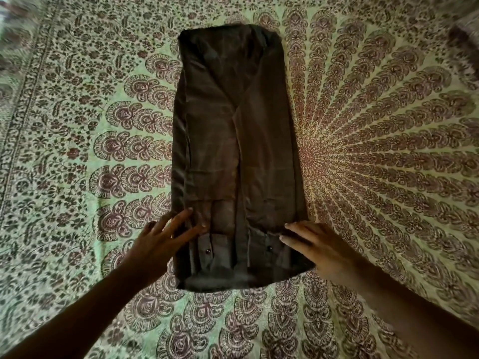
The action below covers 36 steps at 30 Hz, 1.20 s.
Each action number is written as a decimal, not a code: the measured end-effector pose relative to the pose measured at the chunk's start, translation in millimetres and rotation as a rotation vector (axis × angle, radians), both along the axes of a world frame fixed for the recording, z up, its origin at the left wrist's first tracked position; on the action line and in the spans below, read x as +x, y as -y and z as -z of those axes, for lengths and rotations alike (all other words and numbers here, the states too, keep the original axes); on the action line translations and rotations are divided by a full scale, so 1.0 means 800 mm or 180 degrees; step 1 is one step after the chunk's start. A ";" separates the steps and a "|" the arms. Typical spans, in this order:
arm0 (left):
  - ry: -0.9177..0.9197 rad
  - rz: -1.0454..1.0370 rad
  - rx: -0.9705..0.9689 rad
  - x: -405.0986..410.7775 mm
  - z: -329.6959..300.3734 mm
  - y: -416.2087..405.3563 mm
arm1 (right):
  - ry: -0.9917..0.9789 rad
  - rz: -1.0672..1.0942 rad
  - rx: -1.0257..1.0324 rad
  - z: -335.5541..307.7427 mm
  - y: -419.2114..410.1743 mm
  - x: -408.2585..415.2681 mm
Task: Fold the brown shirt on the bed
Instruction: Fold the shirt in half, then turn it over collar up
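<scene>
Brown shirt (233, 151) lies mid-bed (77, 125) in a long strip (cuffs nearest). Left hand (166, 239) fingers spread, right hand (311, 244) fingers together, both flat on its near corners.

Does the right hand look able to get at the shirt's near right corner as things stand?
Probably yes: the right hand already lies with straight fingers on the shirt at its right edge, just above that corner, with nothing in between.

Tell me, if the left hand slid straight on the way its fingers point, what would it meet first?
The shirt. The left hand points up and rightward, its fingertips already at the shirt's left edge, so it would slide onto the cloth.
</scene>
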<state>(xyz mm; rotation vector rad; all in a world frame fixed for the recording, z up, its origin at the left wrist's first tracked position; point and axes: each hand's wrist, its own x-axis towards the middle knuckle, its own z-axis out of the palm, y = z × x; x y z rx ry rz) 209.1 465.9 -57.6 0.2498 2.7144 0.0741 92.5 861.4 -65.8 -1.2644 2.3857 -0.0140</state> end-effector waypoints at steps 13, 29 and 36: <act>-0.0320 -0.0566 0.0741 0.016 0.033 0.008 | -0.0203 -0.0788 0.0043 0.017 0.006 -0.031; -0.0046 -0.2962 0.3740 -0.228 -0.008 0.062 | 0.1022 0.2961 -0.2828 -0.036 0.138 -0.198; 0.0277 -0.4046 0.3264 -0.307 0.023 0.076 | 0.1264 0.3814 -0.2132 0.035 0.171 -0.316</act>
